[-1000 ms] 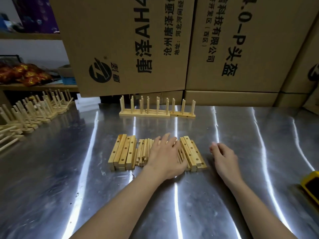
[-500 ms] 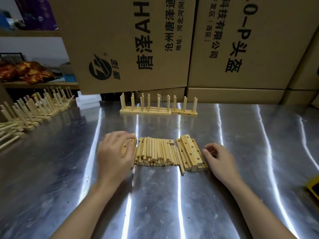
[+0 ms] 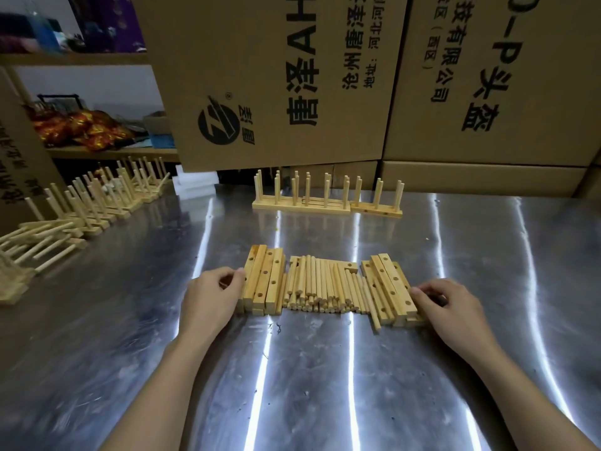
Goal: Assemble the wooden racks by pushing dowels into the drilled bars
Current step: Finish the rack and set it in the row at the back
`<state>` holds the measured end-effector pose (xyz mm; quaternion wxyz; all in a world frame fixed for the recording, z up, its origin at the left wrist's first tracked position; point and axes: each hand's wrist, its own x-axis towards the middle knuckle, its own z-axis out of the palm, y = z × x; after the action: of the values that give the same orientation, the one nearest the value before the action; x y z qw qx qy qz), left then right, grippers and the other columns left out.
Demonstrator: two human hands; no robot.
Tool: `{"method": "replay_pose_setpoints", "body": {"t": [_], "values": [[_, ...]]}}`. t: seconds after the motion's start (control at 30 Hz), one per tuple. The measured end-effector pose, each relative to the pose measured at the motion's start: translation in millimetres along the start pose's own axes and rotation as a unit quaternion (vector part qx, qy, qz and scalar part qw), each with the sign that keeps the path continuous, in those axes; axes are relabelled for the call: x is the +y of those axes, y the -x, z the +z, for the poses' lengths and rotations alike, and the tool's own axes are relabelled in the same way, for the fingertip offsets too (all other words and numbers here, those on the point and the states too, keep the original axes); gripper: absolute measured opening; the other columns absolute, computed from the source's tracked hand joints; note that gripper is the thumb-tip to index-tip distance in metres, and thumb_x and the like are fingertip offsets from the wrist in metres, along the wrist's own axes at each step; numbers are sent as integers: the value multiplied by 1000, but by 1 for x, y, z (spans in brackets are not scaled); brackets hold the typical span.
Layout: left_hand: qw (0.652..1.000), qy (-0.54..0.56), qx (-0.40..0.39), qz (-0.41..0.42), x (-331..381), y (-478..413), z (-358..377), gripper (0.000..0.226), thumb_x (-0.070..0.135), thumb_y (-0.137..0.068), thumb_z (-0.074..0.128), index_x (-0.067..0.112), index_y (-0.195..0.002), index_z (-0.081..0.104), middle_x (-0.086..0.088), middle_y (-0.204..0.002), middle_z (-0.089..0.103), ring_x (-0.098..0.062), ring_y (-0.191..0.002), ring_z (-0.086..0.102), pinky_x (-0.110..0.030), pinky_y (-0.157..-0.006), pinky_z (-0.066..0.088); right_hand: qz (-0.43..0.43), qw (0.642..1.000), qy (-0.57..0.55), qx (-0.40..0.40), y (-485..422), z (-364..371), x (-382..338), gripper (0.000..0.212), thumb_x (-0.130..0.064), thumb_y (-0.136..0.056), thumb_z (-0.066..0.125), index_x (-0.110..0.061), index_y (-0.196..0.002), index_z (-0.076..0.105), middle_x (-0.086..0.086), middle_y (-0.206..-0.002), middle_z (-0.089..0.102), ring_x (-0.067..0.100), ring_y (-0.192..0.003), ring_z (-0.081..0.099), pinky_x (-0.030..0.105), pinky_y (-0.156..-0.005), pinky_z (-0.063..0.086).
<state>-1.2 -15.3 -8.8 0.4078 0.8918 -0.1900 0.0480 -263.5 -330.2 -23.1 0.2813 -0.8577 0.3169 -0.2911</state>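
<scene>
The loose dowels [image 3: 320, 288] lay side by side in a heap at the middle of the metal table [image 3: 325, 385], with a left stack of bars [image 3: 265, 281] touching one side and a right stack of bars [image 3: 390, 288] touching the other, their drilled holes facing up and empty. The left hand [image 3: 211, 294] sat with curled fingers against the outer bar of its stack, and the right hand [image 3: 452, 304] did likewise at the far side; whether either gripped a bar or only pushed it could not be told. Judging by this, the batch in hand was not yet started. Two finished racks [image 3: 325, 203] stood upright farther back, and many more racks [image 3: 97, 203] crowded the table's left edge. Cardboard boxes [image 3: 276, 76] walled the back, so free room lay mostly near the person and to the right.
</scene>
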Motion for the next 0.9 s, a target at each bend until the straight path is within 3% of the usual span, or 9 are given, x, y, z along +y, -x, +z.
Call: {"method": "replay_pose_setpoints", "body": {"t": [0.17, 0.37, 0.47, 0.57, 0.7, 0.77, 0.9], "values": [[999, 43, -15, -15, -1, -3, -1, 32, 60, -96, 67, 35, -80, 80, 17, -77, 75, -7, -82, 68, -35, -75, 56, -7, 1000, 24, -7, 1, 1, 0, 11, -35, -98, 70, -35, -87, 75, -17, -91, 68, -5, -93, 54, 13, -74, 34], [991, 120, -26, -57, 3, -6, -4, 35, 49, -97, 72, 21, -77, 82, 1, -69, 74, -24, -83, 71, -39, -72, 53, -9, 999, 37, -9, 0, 2, 1, 10, -33, -98, 71, -33, -89, 75, -15, -93, 68, 9, -92, 53, 15, -75, 34], [952, 293, 53, -67, 14, -4, -14, 14, 37, -96, 77, 24, -100, 83, 8, -89, 80, -19, -98, 73, -34, -79, 57, -11, 999, 44, -10, 0, 3, 3, 10, -33, -98, 70, -33, -89, 75, -16, -92, 67, 11, -92, 53, 20, -73, 34], [910, 394, 131, 21, 23, -2, -33, 15, 33, -99, 75, 30, -114, 76, 6, -111, 78, -11, -108, 72, -28, -91, 57, -14, 999, 47, -7, -1, 4, 3, 11, -33, -98, 70, -35, -88, 74, -17, -91, 66, 9, -90, 51, 13, -75, 32], [881, 456, 84, 92, 37, 7, -42, 16, 25, -92, 80, 24, -108, 78, 0, -108, 81, -15, -107, 75, -28, -94, 60, -18, 999, 34, -1, -1, 4, 2, 14, -33, -98, 71, -40, -86, 70, -17, -92, 67, 8, -91, 55, 22, -74, 37], [868, 482, 48, 106, 45, 13, -41, 20, 23, -87, 83, 25, -106, 79, -3, -107, 81, -19, -106, 77, -23, -90, 59, -13, 999, -7, 37, 0, 2, -1, 17, -30, -98, 70, -42, -86, 68, -15, -94, 69, 3, -90, 60, 26, -72, 42], [855, 506, -33, 107, 58, 21, -34, 31, 31, -78, 88, 26, -108, 80, -8, -106, 80, -25, -104, 77, -26, -86, 59, -39, 989, -80, 117, 9, -6, -21, 17, -25, -99, 67, -42, -97, 67, -19, -98, 70, 4, -95, 63, 34, -76, 49]]}}
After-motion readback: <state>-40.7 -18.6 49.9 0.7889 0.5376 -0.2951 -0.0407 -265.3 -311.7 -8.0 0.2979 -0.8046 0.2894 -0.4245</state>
